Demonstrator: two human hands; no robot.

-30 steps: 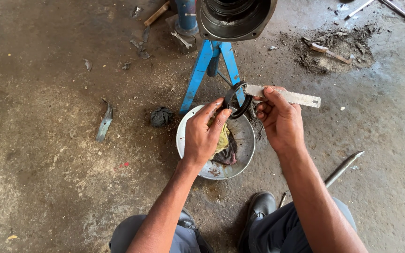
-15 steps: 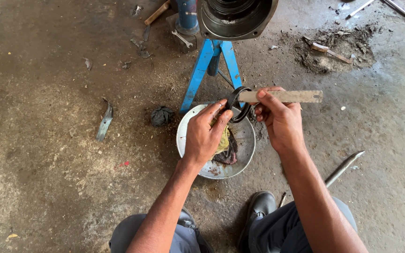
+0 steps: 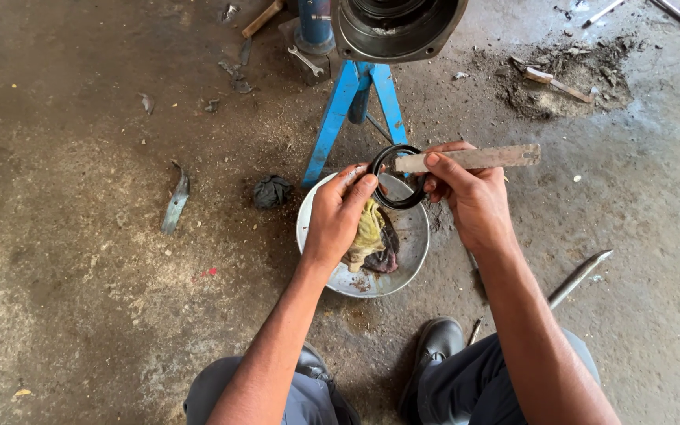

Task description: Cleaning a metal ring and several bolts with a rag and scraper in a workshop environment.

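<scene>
Far left, a bent strip of metal (image 3: pixel 175 202) lies alone on the stained concrete floor (image 3: pixel 80 299), with plenty of bare ground around it; a dark crumpled rag (image 3: pixel 271 191) sits nearer in, just beside the metal bowl (image 3: pixel 408 260); what the small scraps further up are I cannot make out. My left hand (image 3: pixel 337 219) is curled over the bowl, thumb and forefinger pinching the left side of a black ring (image 3: pixel 397 176), and the lower fingers seem to press a yellow cloth (image 3: pixel 369 233), though my own hand hides how it is gripped; a darker rag (image 3: pixel 386 260) lies under the cloth in the bowl, with some grime on the bowl's bare bottom. The ring hangs over the bowl's far rim, close to the foot of the blue stand (image 3: pixel 352 110); the stand carries a heavy round housing (image 3: pixel 397 25) whose upper part is cut off by the frame edge, and its inside is too dark to read. My right hand (image 3: pixel 469 197) is clenched around a flat rusty metal blade (image 3: pixel 474 158), whose left end lies across the ring's top; the fingers beneath are hidden. Right of my forearm a steel bar (image 3: pixel 578 278) lies on the floor, partly covered by my arm, and the ground past it is open; a dirt heap with bits of wood (image 3: pixel 562 77) sits upper right; my shoe (image 3: pixel 434 346) and knees crowd the bottom edge.
</scene>
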